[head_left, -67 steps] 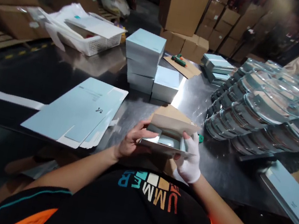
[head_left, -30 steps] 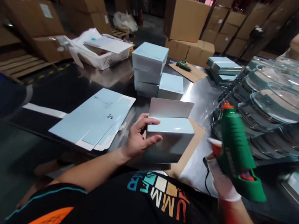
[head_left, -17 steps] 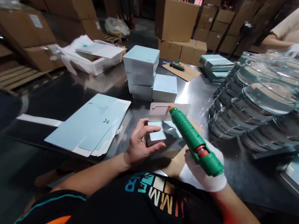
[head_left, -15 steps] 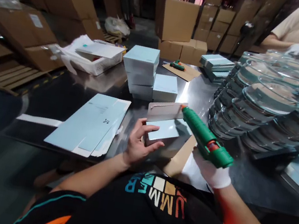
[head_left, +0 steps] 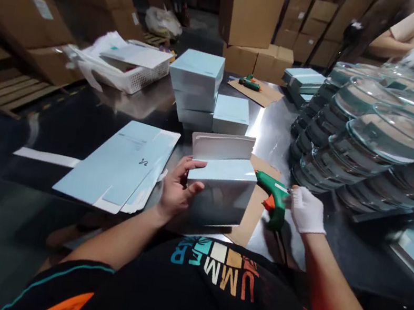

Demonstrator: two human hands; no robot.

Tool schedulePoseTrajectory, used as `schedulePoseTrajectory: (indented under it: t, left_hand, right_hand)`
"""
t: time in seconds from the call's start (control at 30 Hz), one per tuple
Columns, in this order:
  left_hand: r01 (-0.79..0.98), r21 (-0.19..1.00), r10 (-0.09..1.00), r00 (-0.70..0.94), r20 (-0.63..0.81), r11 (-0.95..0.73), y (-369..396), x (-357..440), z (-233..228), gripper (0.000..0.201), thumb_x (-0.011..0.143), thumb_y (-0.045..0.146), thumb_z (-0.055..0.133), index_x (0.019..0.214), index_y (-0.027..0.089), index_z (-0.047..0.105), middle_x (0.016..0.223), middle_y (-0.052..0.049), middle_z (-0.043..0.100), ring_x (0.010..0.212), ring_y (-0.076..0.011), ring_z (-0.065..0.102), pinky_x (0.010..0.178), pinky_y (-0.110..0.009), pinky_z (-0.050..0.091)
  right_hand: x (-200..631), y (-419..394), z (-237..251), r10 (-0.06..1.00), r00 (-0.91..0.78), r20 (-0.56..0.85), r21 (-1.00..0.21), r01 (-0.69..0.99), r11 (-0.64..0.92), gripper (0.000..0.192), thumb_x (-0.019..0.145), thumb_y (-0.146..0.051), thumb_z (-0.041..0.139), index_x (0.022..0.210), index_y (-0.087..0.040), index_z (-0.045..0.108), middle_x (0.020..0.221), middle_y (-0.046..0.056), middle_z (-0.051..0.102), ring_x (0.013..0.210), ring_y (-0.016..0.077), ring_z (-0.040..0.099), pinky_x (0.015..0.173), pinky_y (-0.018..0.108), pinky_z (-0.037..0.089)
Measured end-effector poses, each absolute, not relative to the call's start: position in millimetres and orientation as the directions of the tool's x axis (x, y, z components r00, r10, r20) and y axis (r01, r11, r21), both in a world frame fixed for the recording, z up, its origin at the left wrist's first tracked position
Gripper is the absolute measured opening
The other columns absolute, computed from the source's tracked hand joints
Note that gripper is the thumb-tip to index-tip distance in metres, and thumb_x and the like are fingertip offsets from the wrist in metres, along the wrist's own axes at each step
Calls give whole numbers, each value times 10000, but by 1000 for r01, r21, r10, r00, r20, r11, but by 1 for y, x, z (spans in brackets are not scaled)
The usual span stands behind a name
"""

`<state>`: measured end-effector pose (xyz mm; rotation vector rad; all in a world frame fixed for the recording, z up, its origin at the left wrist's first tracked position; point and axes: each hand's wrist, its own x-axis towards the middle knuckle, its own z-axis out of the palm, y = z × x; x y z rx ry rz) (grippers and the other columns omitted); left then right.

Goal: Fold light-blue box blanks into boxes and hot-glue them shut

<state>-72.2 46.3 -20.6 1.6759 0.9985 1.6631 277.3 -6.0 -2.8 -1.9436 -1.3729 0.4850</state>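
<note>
Now the green glue gun (head_left: 272, 194) is lowered beside the pale blue box (head_left: 220, 189), gripped by the gloved right hand (head_left: 306, 211). Box flap is stood open with glue laid; box is grasped by the bare left hand (head_left: 177, 188)

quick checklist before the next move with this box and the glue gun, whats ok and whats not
1. Left hand steadies the pale blue box, thumb on its top edge: ok.
2. The box's back flap stands upright and open, not yet folded down: not ok.
3. Glue on the flap: cannot tell from this view.
4. Gloved right hand is at the green glue gun, which lies beside the box at the cardboard sheet: ok.
5. Gun's nozzle points toward the box, close to its side; whether it touches: cannot tell.
6. Steel table around the box: flat box blanks lie apart to the left: ok.
</note>
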Motion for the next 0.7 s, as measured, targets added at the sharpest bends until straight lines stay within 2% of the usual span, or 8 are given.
schedulePoseTrajectory:
  t: [0.07, 0.13, 0.2, 0.33, 0.4, 0.47, 0.57, 0.7]
  left_hand:
    - [93, 821, 824, -14, 567, -563, 48, -70, -24, 780, 794, 920, 749, 1085, 200, 821, 1185, -122, 731, 1166, -298, 708, 966, -384, 592]
    - [73, 811, 814, 50, 578, -580, 50, -69, -28, 757, 821, 892, 751, 1098, 190, 819, 1197, -131, 726, 1124, -287, 721, 922, -377, 601]
    - [51, 789, 789, 110, 604, -612, 52, -70, -33, 685, 870, 825, 764, 1117, 189, 814, 1217, -134, 717, 1104, -282, 730, 930, -391, 606]
    - [-43, 709, 701, 121, 703, -704, 60, -75, -38, 422, 934, 604, 844, 1130, 244, 742, 1361, -122, 688, 1274, -295, 711, 1075, -462, 590]
    - [-160, 652, 650, 70, 757, -741, 65, -78, -37, 453, 908, 500, 912, 1231, 304, 662, 1337, -84, 704, 1296, -273, 720, 1086, -463, 601]
    - [-216, 581, 577, 91, 812, -784, 70, -83, -33, 538, 889, 441, 946, 1322, 340, 643, 1244, -56, 727, 1245, -253, 746, 1067, -450, 620]
    - [-133, 515, 455, 320, 831, -847, 78, -93, -23, 400, 929, 482, 892, 1274, 312, 784, 1248, -98, 764, 1314, -305, 719, 1119, -522, 608]
    - [-143, 542, 423, 476, 771, -828, 78, -101, -9, 277, 991, 510, 803, 1162, 303, 870, 1244, -116, 849, 1377, -368, 714, 1152, -642, 582]
  right_hand:
    - [250, 2, 8, 948, 286, 138, -869, 495, -23, 747, 976, -857, 451, 1296, -220, 674, 1195, 149, 812, 1026, 306, 808, 900, 460, 655]
    - [215, 14, 18, 976, 108, 190, -952, 263, 156, 808, 924, -835, 613, 1472, -243, 573, 1449, 137, 736, 1264, 308, 752, 1057, 481, 627]
    - [189, 25, 23, 974, -28, 223, -958, 179, 224, 788, 878, -761, 764, 1442, -243, 576, 1452, 128, 727, 1333, 316, 707, 1147, 492, 585]
    - [188, 32, 16, 946, -182, 270, -925, 224, 307, 887, 678, -751, 964, 1313, -236, 622, 1305, 122, 757, 1247, 347, 729, 1142, 530, 587]
    - [201, 29, 10, 895, -278, 349, -864, 274, 422, 895, 632, -719, 1014, 1307, -255, 654, 1340, 122, 749, 1278, 355, 728, 1156, 550, 581]
    - [211, 24, 7, 828, -359, 432, -774, 324, 544, 669, 775, -604, 984, 1283, -273, 701, 1449, 134, 721, 1374, 352, 697, 1191, 558, 562]
    - [210, 14, 6, 734, -439, 518, -652, 353, 671, 357, 1008, -382, 797, 1354, -315, 736, 1641, 120, 617, 1517, 332, 612, 1247, 570, 529]
    - [194, 0, 9, 681, -445, 581, -587, 350, 730, 501, 1064, -237, 689, 1527, -425, 661, 1722, 65, 545, 1554, 316, 578, 1249, 620, 525]
